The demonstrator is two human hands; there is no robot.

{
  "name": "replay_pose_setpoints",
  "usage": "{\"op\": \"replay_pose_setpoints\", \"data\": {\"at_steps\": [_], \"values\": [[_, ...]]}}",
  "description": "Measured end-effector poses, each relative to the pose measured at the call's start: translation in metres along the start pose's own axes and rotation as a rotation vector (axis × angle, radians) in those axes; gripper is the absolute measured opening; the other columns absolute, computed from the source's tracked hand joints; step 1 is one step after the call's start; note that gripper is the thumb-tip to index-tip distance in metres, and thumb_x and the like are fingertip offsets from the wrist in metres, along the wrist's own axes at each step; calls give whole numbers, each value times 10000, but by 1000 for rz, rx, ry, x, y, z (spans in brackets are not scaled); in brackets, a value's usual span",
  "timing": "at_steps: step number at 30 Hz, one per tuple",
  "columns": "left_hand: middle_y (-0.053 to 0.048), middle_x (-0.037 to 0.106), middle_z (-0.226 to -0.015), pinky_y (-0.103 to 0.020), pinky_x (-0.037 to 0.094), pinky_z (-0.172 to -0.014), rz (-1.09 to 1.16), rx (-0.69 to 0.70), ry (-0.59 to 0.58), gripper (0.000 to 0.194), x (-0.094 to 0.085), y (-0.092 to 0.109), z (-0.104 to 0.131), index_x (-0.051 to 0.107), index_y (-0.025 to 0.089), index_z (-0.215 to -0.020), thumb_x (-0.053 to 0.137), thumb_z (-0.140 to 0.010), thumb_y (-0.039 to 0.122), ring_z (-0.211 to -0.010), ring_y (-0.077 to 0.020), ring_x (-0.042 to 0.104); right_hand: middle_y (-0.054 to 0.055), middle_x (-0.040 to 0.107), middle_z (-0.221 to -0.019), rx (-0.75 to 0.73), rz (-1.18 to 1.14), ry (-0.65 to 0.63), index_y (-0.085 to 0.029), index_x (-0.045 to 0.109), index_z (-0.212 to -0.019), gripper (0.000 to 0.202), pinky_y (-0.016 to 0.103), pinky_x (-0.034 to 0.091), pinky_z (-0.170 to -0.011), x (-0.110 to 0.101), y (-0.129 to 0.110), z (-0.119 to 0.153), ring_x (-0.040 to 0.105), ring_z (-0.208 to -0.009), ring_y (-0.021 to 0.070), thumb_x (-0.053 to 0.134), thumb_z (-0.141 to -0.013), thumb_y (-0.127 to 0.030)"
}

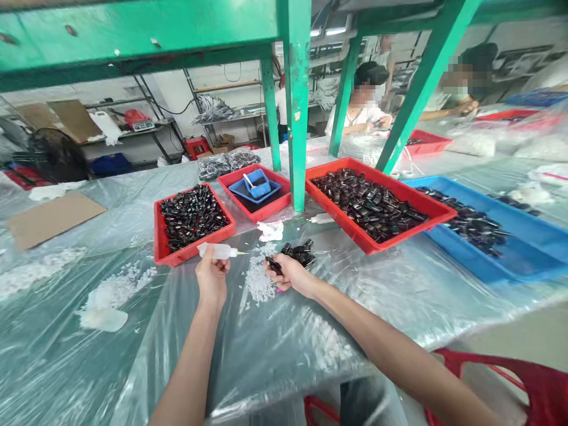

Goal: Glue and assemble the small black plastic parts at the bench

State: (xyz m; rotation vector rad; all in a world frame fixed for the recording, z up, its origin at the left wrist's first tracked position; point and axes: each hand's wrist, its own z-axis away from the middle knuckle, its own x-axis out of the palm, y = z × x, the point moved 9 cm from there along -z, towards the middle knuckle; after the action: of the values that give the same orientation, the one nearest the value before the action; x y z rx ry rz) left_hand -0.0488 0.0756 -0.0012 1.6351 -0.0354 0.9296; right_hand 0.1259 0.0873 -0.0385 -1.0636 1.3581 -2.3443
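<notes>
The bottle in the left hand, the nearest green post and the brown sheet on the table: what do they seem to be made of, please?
Bottle: likely plastic, translucent and whitish.
Green post: probably painted metal, slightly glossy, with worn patches.
Brown sheet: apparently cardboard, matte and flat, though fibreboard is possible.

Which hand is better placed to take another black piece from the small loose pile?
Probably the right hand: it is right beside the loose pile, though it holds one black piece. The left hand is farther off and holds the needle-tipped bottle.

no readable text, labels, numbers or signs
</notes>
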Motion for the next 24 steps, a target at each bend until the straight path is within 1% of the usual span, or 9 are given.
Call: {"op": "replay_pose_setpoints", "data": {"at_steps": [3, 6, 9, 12, 17, 21, 24], "values": [[56, 487, -528, -233, 306, -472, 8, -4, 10, 349, -2, 0, 1, 563, 160, -674, 814, -636, 400, -482, -77, 411, -38, 446, -655, -96, 53, 27, -169, 588, -877, 196, 189, 175, -395, -3, -4, -3, 318, -484, 68, 553, -772, -331], [52, 493, -540, -233, 309, -473, 3, -6, 17, 349, -2, 0, 1, 564, 161, -678, 807, -640, 409, -488, -78, 421, -6, 507, -705, -187, 79, 28, -160, 653, -984, 284, 196, 251, -434, -3, -8, -4, 432, -583, 95, 645, -767, -344], [46, 508, -562, -233, 312, -477, -3, -4, 25, 348, -3, 0, 2, 565, 161, -686, 800, -648, 415, -499, -80, 433, 24, 558, -793, -236, 95, 27, -163, 682, -1042, 346, 213, 325, -475, -3, -11, -3, 507, -668, 119, 705, -763, -365], [38, 526, -583, -233, 317, -482, -10, -4, 31, 352, -3, 1, 2, 571, 159, -698, 802, -642, 418, -510, -82, 440, 34, 575, -848, -265, 105, 34, -168, 687, -1090, 392, 221, 360, -494, -4, -14, -1, 545, -702, 129, 730, -762, -378], [30, 530, -582, -235, 321, -492, -31, 0, 11, 341, -1, 2, 3, 578, 158, -712, 781, -661, 428, -504, -85, 431, 37, 595, -856, -236, 59, 34, -171, 686, -1124, 369, 219, 374, -484, -5, -12, 0, 564, -680, 127, 700, -789, -326], [24, 542, -598, -236, 325, -498, -45, 7, 17, 338, -2, 2, 3, 579, 160, -729, 772, -664, 430, -505, -87, 435, 55, 624, -841, -146, -45, 82, -151, 706, -1069, 290, 215, 343, -441, -10, -3, -3, 551, -613, 118, 632, -806, -251], [28, 537, -589, -236, 325, -497, -35, 3, 17, 341, -2, 1, 3, 575, 161, -716, 782, -656, 424, -503, -85, 434, 52, 627, -815, -136, -71, 90, -147, 715, -1048, 269, 202, 335, -420, -11, -2, -3, 547, -590, 110, 617, -811, -231]]}}
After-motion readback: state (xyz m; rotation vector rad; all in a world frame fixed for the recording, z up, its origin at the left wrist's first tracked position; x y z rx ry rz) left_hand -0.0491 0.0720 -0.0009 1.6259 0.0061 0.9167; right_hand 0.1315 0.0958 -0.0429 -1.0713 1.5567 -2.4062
